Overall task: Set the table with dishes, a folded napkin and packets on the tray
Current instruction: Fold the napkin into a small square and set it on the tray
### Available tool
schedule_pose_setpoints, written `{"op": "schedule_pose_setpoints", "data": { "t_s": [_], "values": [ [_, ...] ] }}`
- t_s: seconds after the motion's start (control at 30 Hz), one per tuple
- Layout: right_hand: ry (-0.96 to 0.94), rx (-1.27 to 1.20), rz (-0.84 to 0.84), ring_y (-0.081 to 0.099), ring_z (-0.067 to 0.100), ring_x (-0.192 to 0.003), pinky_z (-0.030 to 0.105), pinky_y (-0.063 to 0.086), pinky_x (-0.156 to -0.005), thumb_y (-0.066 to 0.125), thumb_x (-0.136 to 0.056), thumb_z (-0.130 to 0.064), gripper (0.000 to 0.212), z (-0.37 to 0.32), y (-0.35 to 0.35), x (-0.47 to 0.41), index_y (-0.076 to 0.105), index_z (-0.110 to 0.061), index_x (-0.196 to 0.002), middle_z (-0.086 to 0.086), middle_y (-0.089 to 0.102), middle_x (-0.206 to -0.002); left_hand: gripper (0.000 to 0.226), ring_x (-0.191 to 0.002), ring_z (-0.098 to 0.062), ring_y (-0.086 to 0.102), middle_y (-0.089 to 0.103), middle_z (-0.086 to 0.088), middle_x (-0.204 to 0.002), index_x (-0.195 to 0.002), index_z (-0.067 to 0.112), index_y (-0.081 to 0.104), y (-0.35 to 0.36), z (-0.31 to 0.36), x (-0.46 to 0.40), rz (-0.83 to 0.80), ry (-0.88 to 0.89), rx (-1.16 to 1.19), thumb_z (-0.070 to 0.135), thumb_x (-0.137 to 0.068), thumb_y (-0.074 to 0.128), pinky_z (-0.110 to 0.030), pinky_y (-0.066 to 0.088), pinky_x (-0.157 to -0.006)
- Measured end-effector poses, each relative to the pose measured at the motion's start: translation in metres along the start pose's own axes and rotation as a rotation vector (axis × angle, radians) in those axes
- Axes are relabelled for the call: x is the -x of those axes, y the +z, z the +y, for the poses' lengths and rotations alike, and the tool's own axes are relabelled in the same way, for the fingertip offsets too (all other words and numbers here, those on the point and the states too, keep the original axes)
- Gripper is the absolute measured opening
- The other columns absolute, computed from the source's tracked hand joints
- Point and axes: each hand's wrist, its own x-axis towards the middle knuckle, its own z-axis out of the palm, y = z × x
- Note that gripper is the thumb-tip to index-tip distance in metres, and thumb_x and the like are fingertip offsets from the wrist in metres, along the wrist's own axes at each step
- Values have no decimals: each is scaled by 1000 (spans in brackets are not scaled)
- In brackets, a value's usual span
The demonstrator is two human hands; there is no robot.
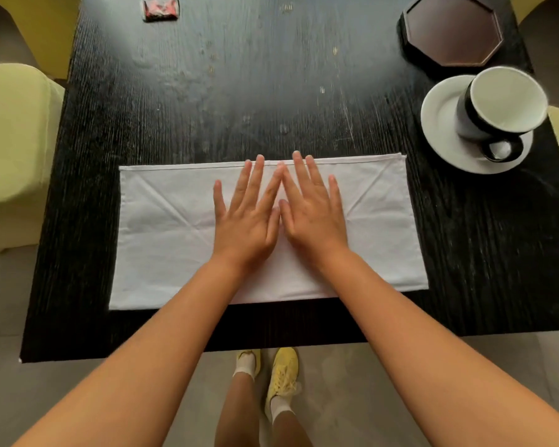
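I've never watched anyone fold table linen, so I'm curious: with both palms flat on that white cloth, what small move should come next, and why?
Probably sweep both hands outward to smooth it. The left hand and right hand lie flat, side by side, at the middle of the white cloth napkin, which is a long rectangle showing diagonal creases. Flattening them should make the next fold cleaner.

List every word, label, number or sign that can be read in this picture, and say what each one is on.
None can be read.
Red packet: dark and pale printing shows, too blurred to read.
Napkin, cup, saucer, octagonal tray and table: no text shows.
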Motion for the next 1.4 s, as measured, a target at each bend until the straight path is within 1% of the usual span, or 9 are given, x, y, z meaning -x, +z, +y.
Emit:
{"op": "schedule_pose_setpoints", "data": {
  "t_s": [0.17, 0.37, 0.7, 0.83, 0.93, 1.0, 1.1, 1.2, 1.4],
  "values": [
    [-38, 56, -23, 1, 11, -146, 41, -2, -117, 33, -94, -39, 62, 40, 1, -14, 9, -23, -149, -3, 3, -160, 67, -146, -18, 6, 7, -1, -159, -147, 32, 16, 0, -54, -14, -80, 47, -88, 54, -84, 12, -46, 6, -115],
    [225, 138, 56, 2, 15, -147, 46, -4, -117, 21, -90, -43, 68, 115, -18, 0, 6, -11, -149, 4, 5, -160, 69, -146, -25, 11, 12, -10, -158, -148, 22, 20, -17, -133, 19, 4, -232, -67, 51, -85, 19, -47, 11, -115],
    [539, 110, 25, -9, 20, -146, 64, -6, -110, 24, -96, -47, 66, 125, -17, 86, 2, -13, -149, 4, -4, -160, 71, -145, -27, 12, 13, -13, -158, -147, 18, 23, -18, -134, 22, 23, -246, -60, 50, -83, 20, -48, 11, -115],
    [578, 164, 28, -2, 24, -147, 66, -3, -108, 11, -90, -52, 69, 118, -15, 140, 4, -17, -149, 9, 2, -159, 70, -145, -28, 12, 14, -13, -157, -147, 18, 23, -19, -134, 21, 25, -236, -55, 49, -84, 20, -48, 11, -115],
    [607, 168, 65, 0, 29, -146, 67, -1, -108, 21, -91, -55, 70, 119, -21, 160, 9, -17, -149, 16, 5, -158, 69, -145, -29, 14, 16, -15, -157, -147, 17, 24, -21, -133, 22, 28, -228, -54, 47, -85, 22, -49, 13, -115],
    [624, 141, 145, 13, 33, -144, 64, 4, -109, 38, -93, -48, 63, 116, -26, 162, 26, -13, -145, 21, 21, -153, 68, -144, -30, 14, 16, -16, -157, -146, 16, 24, -21, -132, 21, 30, -223, -55, 46, -85, 23, -50, 14, -114],
    [648, 90, 277, 42, 32, -117, 52, 23, -100, 52, -89, -39, 39, 100, -31, 155, 57, -11, -116, 16, 54, -119, 69, -145, -30, 14, 16, -16, -157, -146, 16, 24, -22, -131, 21, 27, -233, -50, 46, -84, 23, -50, 13, -114],
    [785, -60, 255, 47, 28, -101, 44, 26, -92, 59, -85, -37, 25, 86, -33, 143, 61, -15, -97, 9, 60, -100, 70, -145, -29, 13, 15, -15, -157, -147, 16, 24, -23, -130, 21, 19, -235, -57, 46, -84, 22, -50, 13, -114],
    [929, -446, 192, 48, 20, -86, 42, 36, -91, 57, -85, -22, 10, 77, -43, 124, 53, -15, -91, 5, 58, -95, 71, -145, -29, 12, 14, -15, -157, -147, 17, 22, -22, -131, 21, 8, -235, -60, 48, -83, 21, -50, 12, -115]
  ]
}}
